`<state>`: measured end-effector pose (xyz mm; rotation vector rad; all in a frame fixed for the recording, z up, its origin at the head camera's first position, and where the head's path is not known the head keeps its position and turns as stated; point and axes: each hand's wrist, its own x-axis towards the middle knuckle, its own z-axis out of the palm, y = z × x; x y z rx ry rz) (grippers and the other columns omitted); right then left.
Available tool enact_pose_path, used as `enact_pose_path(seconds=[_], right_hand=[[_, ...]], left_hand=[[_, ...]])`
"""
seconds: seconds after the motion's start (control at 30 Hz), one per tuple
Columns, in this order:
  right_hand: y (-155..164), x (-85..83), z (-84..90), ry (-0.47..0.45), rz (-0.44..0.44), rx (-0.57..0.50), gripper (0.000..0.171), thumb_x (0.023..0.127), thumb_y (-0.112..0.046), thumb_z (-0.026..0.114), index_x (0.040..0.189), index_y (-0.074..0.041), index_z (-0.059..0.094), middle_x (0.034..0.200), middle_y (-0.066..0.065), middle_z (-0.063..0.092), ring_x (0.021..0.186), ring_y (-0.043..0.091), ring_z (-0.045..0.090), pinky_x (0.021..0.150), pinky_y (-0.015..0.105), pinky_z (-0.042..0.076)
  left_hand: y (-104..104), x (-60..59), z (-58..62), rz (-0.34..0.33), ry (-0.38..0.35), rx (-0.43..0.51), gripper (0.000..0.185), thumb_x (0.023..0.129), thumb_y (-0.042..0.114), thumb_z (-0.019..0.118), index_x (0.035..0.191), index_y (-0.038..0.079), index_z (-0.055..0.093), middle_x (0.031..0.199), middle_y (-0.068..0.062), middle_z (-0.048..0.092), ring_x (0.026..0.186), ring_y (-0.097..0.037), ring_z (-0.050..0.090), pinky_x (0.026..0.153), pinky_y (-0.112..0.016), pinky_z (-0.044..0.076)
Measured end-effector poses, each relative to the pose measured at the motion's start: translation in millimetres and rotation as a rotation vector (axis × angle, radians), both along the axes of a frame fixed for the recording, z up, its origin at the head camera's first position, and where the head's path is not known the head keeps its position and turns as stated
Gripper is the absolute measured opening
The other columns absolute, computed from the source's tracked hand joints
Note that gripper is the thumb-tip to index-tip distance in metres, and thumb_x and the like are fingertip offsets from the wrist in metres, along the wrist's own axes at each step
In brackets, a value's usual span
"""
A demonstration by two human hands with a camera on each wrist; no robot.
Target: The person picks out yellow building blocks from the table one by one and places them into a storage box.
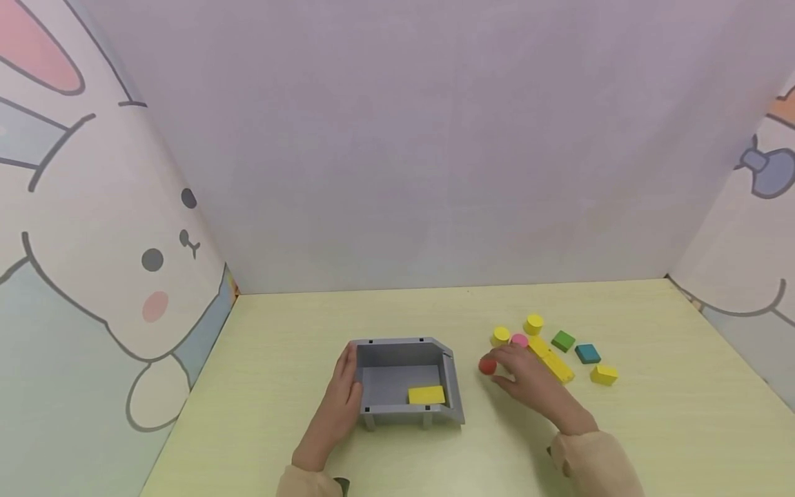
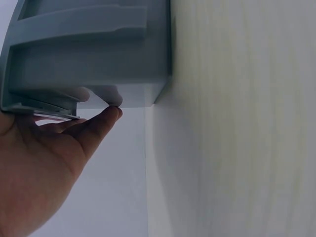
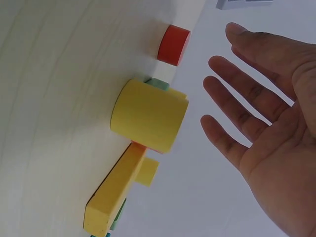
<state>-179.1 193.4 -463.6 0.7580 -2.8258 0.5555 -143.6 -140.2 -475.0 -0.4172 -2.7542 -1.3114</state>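
My left hand (image 1: pixel 340 395) lies along the left side of a grey plastic bin (image 1: pixel 384 388), its straight fingertips touching the outer wall, as the left wrist view shows. Inside the bin, at its front right, is a yellow rectangular block (image 1: pixel 426 395). To the right of the bin my right hand (image 1: pixel 528 378) reaches over the table with relaxed, spread fingers. Nearest to its fingertips stands a red cylinder block (image 1: pixel 487 366). In the right wrist view the fingers are apart from this red cylinder (image 3: pixel 173 45), and a yellow cylinder (image 3: pixel 148 114) stands beside the hand.
Beyond my right hand are two yellow cylinders (image 1: pixel 500 336), a pink round block (image 1: pixel 519 339) and long yellow blocks (image 1: pixel 551 359). Farther right lie a green block (image 1: pixel 563 340), a blue block (image 1: pixel 587 353) and another yellow block (image 1: pixel 604 375). A pale wall (image 1: pixel 447 172) rises behind the table.
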Motion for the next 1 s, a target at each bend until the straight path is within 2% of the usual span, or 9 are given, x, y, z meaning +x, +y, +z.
enact_pose_path(seconds=[0.3,0.47,0.73,1.0], right_hand=[[11,5.1,-4.2,-0.015,-0.029,0.004,0.033,0.070,-0.006,0.076,0.101,-0.008,0.066,0.100,0.002,0.066,0.093,0.020,0.059,0.083,0.040,0.051],[17,6.3,-5.7,-0.073,-0.075,0.020,0.032,0.071,-0.007,0.075,0.101,-0.008,0.066,0.103,0.003,0.066,0.100,0.024,0.059,0.087,0.043,0.049],[24,9.8,-7.0,-0.070,-0.097,0.021,0.033,0.070,-0.005,0.075,0.102,-0.008,0.067,0.107,0.007,0.066,0.107,0.032,0.057,0.089,0.048,0.047],[28,14.7,-5.1,-0.089,-0.138,0.028,0.031,0.069,-0.005,0.075,0.099,-0.010,0.068,0.101,0.003,0.066,0.092,0.023,0.058,0.079,0.041,0.051]], left_hand=[[0,0.0,0.6,0.000,-0.004,0.004,0.055,0.095,0.003,0.029,0.145,-0.005,0.008,0.153,-0.017,0.004,0.141,-0.032,0.009,0.111,-0.048,0.017],[0,-0.2,1.1,-0.002,-0.008,0.006,0.055,0.095,0.003,0.029,0.145,-0.004,0.007,0.153,-0.017,0.004,0.141,-0.031,0.008,0.111,-0.048,0.016],[-1,-0.7,-0.1,0.000,0.002,0.009,0.055,0.095,0.002,0.030,0.145,-0.004,0.008,0.153,-0.017,0.005,0.141,-0.031,0.009,0.110,-0.048,0.017],[-1,-0.4,0.4,-0.004,0.000,0.020,0.055,0.094,0.001,0.030,0.145,-0.004,0.008,0.153,-0.017,0.005,0.140,-0.031,0.010,0.110,-0.048,0.018]])
